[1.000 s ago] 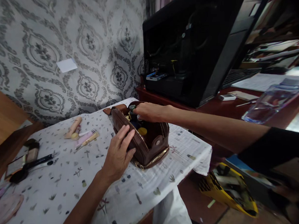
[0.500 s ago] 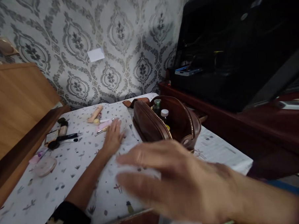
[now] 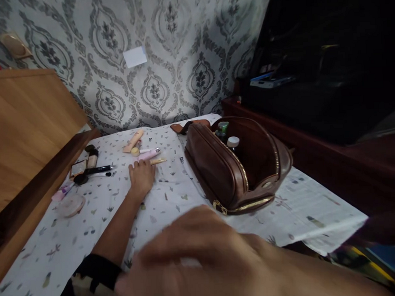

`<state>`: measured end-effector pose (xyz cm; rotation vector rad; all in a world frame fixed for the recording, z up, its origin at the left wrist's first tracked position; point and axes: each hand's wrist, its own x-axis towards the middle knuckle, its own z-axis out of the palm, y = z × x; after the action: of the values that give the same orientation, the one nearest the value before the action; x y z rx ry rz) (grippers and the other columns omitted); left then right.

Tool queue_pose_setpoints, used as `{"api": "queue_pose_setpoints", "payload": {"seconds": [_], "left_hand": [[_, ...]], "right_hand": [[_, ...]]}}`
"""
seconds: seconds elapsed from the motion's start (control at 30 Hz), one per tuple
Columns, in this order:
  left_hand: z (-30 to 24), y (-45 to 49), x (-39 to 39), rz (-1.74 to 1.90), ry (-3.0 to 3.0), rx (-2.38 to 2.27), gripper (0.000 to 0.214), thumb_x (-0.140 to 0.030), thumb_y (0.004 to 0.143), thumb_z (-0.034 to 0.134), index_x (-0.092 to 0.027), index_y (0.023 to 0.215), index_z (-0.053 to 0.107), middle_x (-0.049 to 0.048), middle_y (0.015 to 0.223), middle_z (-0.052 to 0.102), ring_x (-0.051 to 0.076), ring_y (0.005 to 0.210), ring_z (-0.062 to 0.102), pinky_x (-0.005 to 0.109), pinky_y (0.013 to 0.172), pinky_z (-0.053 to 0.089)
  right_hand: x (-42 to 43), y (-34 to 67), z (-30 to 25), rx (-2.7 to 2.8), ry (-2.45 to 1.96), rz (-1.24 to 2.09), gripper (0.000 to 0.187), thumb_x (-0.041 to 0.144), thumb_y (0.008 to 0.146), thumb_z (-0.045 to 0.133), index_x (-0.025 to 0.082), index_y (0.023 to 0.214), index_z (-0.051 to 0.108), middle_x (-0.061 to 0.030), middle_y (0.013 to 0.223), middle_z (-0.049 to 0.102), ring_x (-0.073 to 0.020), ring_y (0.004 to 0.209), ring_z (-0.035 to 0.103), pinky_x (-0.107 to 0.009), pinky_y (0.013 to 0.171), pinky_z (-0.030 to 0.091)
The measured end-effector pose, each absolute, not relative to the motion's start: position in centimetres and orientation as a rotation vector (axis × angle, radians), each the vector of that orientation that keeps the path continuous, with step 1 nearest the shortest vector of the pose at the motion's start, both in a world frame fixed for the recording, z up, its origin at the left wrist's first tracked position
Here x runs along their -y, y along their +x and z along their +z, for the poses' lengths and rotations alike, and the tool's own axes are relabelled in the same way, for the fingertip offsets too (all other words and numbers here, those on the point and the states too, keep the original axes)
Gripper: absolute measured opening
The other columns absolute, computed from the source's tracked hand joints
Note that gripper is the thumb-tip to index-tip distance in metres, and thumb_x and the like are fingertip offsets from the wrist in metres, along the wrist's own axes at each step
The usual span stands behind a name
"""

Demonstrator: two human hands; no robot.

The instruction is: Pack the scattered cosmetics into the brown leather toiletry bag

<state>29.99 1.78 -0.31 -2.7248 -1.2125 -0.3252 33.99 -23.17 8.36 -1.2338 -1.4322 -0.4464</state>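
My left hand point(image 3: 142, 177) lies palm down on the patterned white cloth, its fingers spread and slightly bent. Its fingertips are at a pink tube point(image 3: 149, 154) and a thin tan stick point(image 3: 159, 161), partly covering both. Large in the foreground, my right hand point(image 3: 192, 253) is smeared by motion, its fingers curved; whether they hold anything is unclear. Beyond it stands a brown leather toiletry bag point(image 3: 214, 164), unzipped wide. Inside show a white-capped bottle point(image 3: 233, 142) and a green-capped bottle point(image 3: 223, 128).
A peach tube point(image 3: 133, 141) and a round yellow item point(image 3: 135, 151) lie behind my left hand. To the left are a black pen point(image 3: 100, 169), a makeup palette point(image 3: 78, 168) and a round clear case point(image 3: 72, 204). A wooden panel point(image 3: 29, 111) borders the left; a dark screen point(image 3: 313, 90) stands right.
My left hand has shifted left over the pink tube and stick. My right hand has moved lower and nearer, uncovering the bag's front. The whole view has shifted.
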Motion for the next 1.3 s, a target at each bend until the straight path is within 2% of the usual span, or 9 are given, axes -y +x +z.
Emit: {"api": "queue_pose_setpoints", "payload": {"seconds": [0.03,0.1,0.2,0.33,0.53,0.87,1.03,1.23,1.3], "left_hand": [[-0.2,29.9,-1.7,-0.352,-2.692,1.178,0.041,-0.036,0.101,0.039,-0.009,0.120,0.062,0.0219,0.121,0.064,0.037,0.117,0.055,0.055,0.104,0.038],[-0.3,29.8,-1.7,-0.395,-2.634,1.134,0.039,-0.037,0.101,0.040,-0.011,0.118,0.063,0.0203,0.119,0.062,0.036,0.114,0.054,0.051,0.098,0.041],[-0.5,29.7,-2.0,-0.387,-2.662,1.117,0.037,-0.038,0.101,0.043,-0.012,0.119,0.062,0.0190,0.118,0.060,0.035,0.113,0.052,0.048,0.093,0.043],[-0.6,29.5,-2.2,-0.373,-2.702,1.105,0.029,-0.031,0.101,0.044,-0.016,0.119,0.061,0.0150,0.119,0.059,0.031,0.114,0.050,0.044,0.095,0.041],[-0.8,29.4,-2.6,-0.424,-2.671,1.227,0.029,-0.018,0.101,0.038,-0.018,0.126,0.054,0.0135,0.119,0.056,0.028,0.112,0.050,0.040,0.092,0.042],[-1.4,29.0,-3.1,-0.546,-2.706,1.325,0.034,-0.034,0.101,0.047,-0.020,0.132,0.048,0.0130,0.135,0.051,0.027,0.124,0.047,0.040,0.101,0.042],[-1.3,28.5,-4.6,-0.540,-2.673,1.436,0.040,-0.041,0.103,0.040,-0.018,0.134,0.050,0.0171,0.144,0.048,0.030,0.132,0.046,0.047,0.104,0.043],[-0.1,25.7,-6.4,-0.522,-2.650,1.449,0.045,-0.032,0.101,0.039,-0.009,0.137,0.052,0.0267,0.152,0.041,0.038,0.144,0.036,0.062,0.113,0.033],[0.0,24.4,-7.2,-0.485,-2.559,1.459,0.048,-0.034,0.101,0.036,-0.009,0.139,0.052,0.0258,0.154,0.039,0.037,0.146,0.034,0.062,0.114,0.032]], "right_hand": [[22.1,34.2,8.2,1.558,-1.191,-0.387,0.037,0.014,0.095,0.040,0.017,0.094,0.077,0.0107,0.058,0.065,-0.0045,0.052,0.059,-0.033,0.095,0.057],[19.7,34.7,6.9,1.751,-1.126,-0.160,0.027,0.011,0.091,0.053,0.019,0.103,0.075,0.0026,0.082,0.075,-0.0072,0.071,0.069,-0.017,0.076,0.057],[16.0,35.3,3.1,1.591,-1.223,0.275,0.026,0.009,0.089,0.051,0.016,0.102,0.072,-0.0041,0.089,0.075,-0.0115,0.071,0.071,-0.020,0.068,0.055],[12.7,36.2,-1.5,1.212,-1.386,0.646,0.023,0.013,0.087,0.048,0.016,0.095,0.069,0.0007,0.072,0.067,-0.0101,0.056,0.066,-0.019,0.055,0.048],[12.6,36.6,-2.8,1.220,-1.373,0.715,0.021,0.023,0.085,0.047,0.017,0.092,0.066,0.0009,0.071,0.063,-0.0116,0.054,0.065,-0.022,0.056,0.048],[12.6,36.9,-3.0,1.216,-1.356,0.824,0.018,0.025,0.081,0.050,0.017,0.088,0.065,0.0016,0.069,0.063,-0.0112,0.053,0.062,-0.022,0.054,0.046],[12.8,36.7,-3.2,1.212,-1.360,0.916,0.018,0.015,0.080,0.049,0.016,0.087,0.066,0.0019,0.069,0.063,-0.0098,0.052,0.060,-0.021,0.053,0.044],[13.5,35.9,-2.2,1.227,-1.468,0.928,0.025,0.004,0.082,0.048,0.015,0.089,0.070,0.0037,0.067,0.062,-0.0072,0.050,0.057,-0.017,0.053,0.041],[13.7,35.8,-1.8,1.241,-1.515,0.909,0.028,0.003,0.082,0.049,0.016,0.090,0.072,0.0042,0.066,0.063,-0.0071,0.051,0.057,-0.017,0.056,0.042]]}}
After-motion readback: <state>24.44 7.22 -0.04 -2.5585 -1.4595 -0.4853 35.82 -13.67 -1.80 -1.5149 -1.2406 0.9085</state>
